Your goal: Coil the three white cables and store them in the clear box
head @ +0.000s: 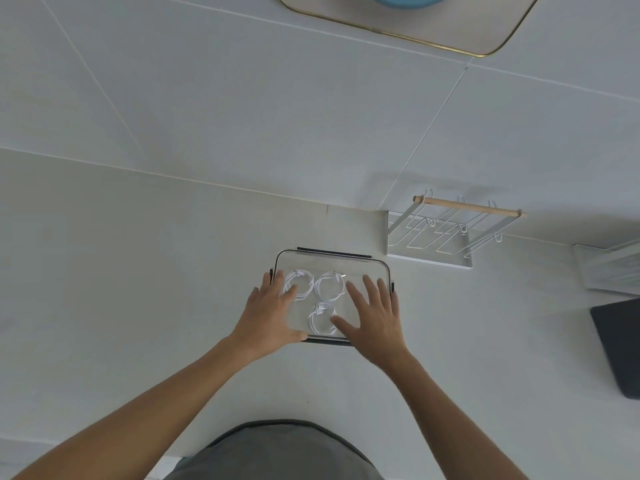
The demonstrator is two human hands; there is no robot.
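A clear box (pixel 346 263) with a transparent lid and dark side clips sits on the white counter. Three coiled white cables show through the lid: one at the back left (pixel 302 280), one at the back middle (pixel 330 285), one at the front (pixel 321 320). My left hand (pixel 268 313) lies flat on the lid's left side, fingers spread, its thumb at the front edge. My right hand (pixel 375 315) lies flat on the lid's right side, fingers spread. Neither hand grips anything.
A white wire rack (pixel 446 233) with a wooden rod stands behind the box to the right. A dark grey pad (pixel 620 344) lies at the right edge, a white item (pixel 609 268) behind it. A gold-rimmed tray (pixel 415 26) with a blue object hangs on the tiled wall.
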